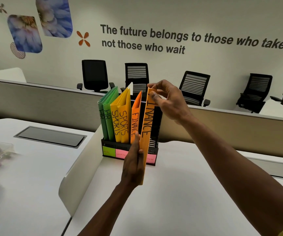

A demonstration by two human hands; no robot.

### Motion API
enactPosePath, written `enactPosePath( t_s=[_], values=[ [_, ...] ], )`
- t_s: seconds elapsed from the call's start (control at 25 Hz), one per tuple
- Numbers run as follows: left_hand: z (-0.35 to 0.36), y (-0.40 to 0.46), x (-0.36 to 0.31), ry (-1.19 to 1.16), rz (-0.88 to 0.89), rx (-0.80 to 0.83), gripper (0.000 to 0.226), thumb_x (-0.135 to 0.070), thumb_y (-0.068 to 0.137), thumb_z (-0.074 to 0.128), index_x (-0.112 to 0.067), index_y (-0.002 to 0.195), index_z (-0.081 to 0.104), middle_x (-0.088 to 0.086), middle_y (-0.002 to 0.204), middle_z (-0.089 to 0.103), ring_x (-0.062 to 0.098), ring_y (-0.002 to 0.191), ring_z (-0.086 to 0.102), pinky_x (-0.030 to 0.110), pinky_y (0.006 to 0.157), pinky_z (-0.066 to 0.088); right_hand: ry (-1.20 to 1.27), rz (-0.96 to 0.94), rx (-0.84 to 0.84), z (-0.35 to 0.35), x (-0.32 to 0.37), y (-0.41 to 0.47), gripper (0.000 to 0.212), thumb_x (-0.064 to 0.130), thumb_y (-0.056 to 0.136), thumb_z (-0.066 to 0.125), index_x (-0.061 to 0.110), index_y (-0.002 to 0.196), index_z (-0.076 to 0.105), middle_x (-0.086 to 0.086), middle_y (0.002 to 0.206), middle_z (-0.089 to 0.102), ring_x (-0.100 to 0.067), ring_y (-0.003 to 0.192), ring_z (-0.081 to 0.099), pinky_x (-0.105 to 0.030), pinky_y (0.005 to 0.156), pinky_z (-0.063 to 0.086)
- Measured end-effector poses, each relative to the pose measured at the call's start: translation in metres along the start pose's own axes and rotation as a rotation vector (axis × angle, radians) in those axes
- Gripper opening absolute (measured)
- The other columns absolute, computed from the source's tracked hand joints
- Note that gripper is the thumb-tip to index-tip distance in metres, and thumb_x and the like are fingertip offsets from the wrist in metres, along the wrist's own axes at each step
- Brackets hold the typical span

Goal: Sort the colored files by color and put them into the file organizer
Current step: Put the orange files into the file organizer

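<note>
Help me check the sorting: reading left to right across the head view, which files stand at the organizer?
Green HR file → second green HR file → yellow SPORTS file → second yellow SPORTS file → orange FINANCE file → second orange FINANCE file, held by both hands.

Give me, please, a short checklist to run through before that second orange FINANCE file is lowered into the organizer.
1. Grip: right hand pinches the held FINANCE file at its top; left hand steadies its lower edge. Ok.
2. Colour match: the other orange file already stands in the organizer. Ok.
3. Space to that file's right: looks open. Ok.
4. Green files and yellow files grouped. Ok.
5. Held file's bottom above the organizer's front wall: not ok, lift first.
6. Slot label: hidden by the hand. Cannot tell.
</note>
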State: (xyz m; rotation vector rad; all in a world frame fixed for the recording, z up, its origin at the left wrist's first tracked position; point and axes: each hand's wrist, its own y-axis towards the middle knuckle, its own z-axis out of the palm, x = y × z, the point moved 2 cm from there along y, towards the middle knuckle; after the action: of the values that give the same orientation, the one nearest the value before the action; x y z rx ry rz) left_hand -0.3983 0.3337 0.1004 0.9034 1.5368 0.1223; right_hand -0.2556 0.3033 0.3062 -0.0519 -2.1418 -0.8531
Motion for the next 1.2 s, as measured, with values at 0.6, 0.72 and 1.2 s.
enactPosePath(
  t_s=[0.6, 0.72, 1.2],
  values=[
    [-0.026, 0.093, 0.017, 0.028, -0.008, -0.025, 0.061, -0.016, 0.083, 0.076, -0.017, 0.140, 0.052, -0.007, 0.124, 0.064, 0.005, 0.106, 0.066, 0.025, 0.082, 0.059, 0.147, -0.063, 0.052, 0.000, 0.010, 0.050, 0.013, 0.003, 0.091, 0.065, 0.015, 0.094, 0.061, -0.008, 0.133, 0.060, -0.016, 0.121, 0.061, -0.038, 0.099, 0.054],
    [-0.026, 0.109, 0.032, 0.120, -0.035, 0.026, 0.061, -0.018, 0.079, 0.079, -0.016, 0.136, 0.056, 0.000, 0.115, 0.072, 0.002, 0.093, 0.069, 0.026, 0.081, 0.060, 0.053, -0.093, 0.023, 0.009, -0.003, 0.050, 0.010, 0.004, 0.091, 0.066, 0.009, 0.097, 0.062, -0.007, 0.135, 0.060, -0.013, 0.123, 0.059, -0.033, 0.103, 0.051],
    [-0.004, 0.141, 0.089, 0.271, -0.219, 0.045, 0.027, -0.023, 0.072, 0.083, -0.019, 0.099, 0.078, -0.008, 0.080, 0.076, 0.004, 0.070, 0.068, 0.022, 0.068, 0.054, -0.151, -0.139, 0.045, 0.049, -0.051, 0.032, 0.004, 0.005, 0.091, 0.064, 0.007, 0.091, 0.060, -0.002, 0.144, 0.053, -0.016, 0.132, 0.051, -0.037, 0.101, 0.052]
  ],
)
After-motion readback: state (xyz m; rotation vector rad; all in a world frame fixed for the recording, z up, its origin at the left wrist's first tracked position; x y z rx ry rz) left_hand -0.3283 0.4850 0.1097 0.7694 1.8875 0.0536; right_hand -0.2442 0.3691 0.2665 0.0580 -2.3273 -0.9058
